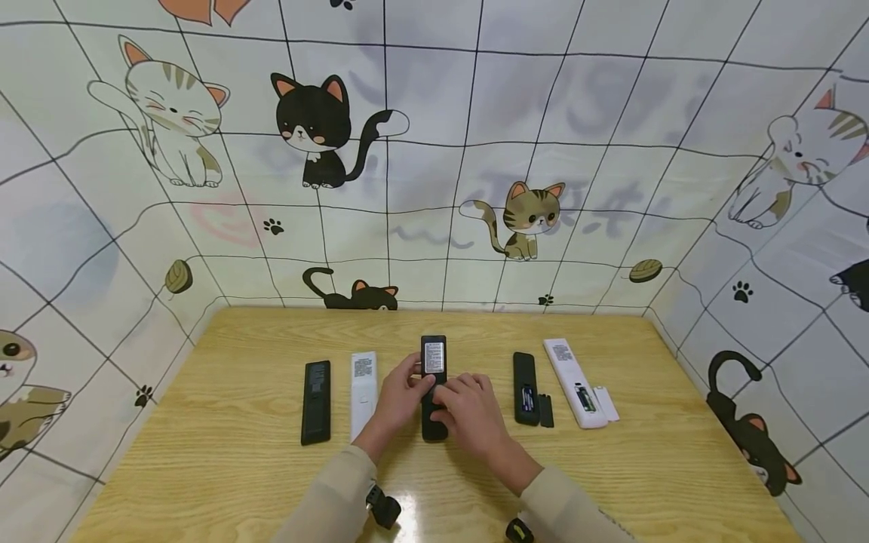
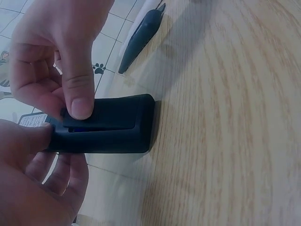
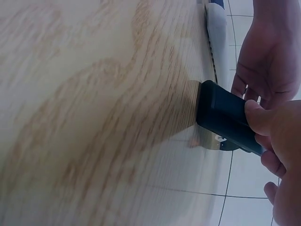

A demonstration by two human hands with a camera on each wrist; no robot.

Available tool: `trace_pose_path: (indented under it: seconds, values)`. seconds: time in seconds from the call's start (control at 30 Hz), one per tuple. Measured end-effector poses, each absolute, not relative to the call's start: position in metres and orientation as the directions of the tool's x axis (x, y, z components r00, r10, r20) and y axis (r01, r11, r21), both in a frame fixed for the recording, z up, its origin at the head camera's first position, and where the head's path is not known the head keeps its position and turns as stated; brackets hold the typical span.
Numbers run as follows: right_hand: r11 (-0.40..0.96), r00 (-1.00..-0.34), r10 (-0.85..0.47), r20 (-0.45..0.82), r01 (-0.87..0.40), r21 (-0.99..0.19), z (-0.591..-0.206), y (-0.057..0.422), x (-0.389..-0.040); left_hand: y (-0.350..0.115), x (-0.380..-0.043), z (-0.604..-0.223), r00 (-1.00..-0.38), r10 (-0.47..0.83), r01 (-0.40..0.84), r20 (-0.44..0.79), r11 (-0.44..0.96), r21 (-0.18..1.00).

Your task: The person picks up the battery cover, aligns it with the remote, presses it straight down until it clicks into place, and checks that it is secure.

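In the head view a black remote control (image 1: 434,431) lies back up at the table's middle, a white label at its far end. My left hand (image 1: 399,398) grips its left side, thumb on top and fingers beneath in the left wrist view. My right hand (image 1: 473,416) pinches the black battery cover (image 2: 113,112) on the remote's near half. One long edge of this cover stands raised, with a narrow dark gap under it. A bit of blue shows in the gap; the rest of the compartment is hidden.
Left of my hands lie a black remote (image 1: 316,403) and a white remote (image 1: 363,388), backs up. To the right, another black remote (image 1: 524,373) and a white one (image 1: 567,369) have exposed battery compartments, with a loose black cover (image 1: 546,411) and white cover (image 1: 606,403) beside them.
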State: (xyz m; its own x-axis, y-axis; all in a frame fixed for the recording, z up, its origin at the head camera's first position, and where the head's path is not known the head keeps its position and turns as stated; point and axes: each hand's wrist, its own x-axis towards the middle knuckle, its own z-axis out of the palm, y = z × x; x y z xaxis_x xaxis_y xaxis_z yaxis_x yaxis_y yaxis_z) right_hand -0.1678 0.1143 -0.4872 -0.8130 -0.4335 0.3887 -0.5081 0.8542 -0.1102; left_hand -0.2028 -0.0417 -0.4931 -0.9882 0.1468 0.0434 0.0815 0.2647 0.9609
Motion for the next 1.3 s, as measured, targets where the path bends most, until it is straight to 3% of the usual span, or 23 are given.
trace_pose_path:
  seconds: [0.7, 0.8, 1.0, 1.3]
  values:
    - [0.87, -0.814, -0.407, 0.414, -0.484, -0.095, -0.488, 0.114, -0.169, -0.042, -0.204, -0.496, -0.985, 0.154, 0.116, 0.078, 0.255, 0.96]
    - [0.881, -0.852, -0.373, 0.368, -0.449, -0.148, -0.483, 0.115, -0.169, -0.042, -0.205, -0.496, -0.985, 0.154, 0.118, 0.08, 0.254, 0.96]
    - [0.888, -0.956, -0.212, 0.204, -0.276, -0.368, -0.473, 0.117, -0.173, -0.042, -0.203, -0.495, -0.985, 0.15, 0.114, 0.081, 0.227, 0.967]
    - [0.828, -0.971, -0.238, -0.004, -0.201, -0.523, -0.475, 0.117, -0.179, -0.042, -0.201, -0.494, -0.985, 0.151, 0.122, 0.087, 0.239, 0.963]
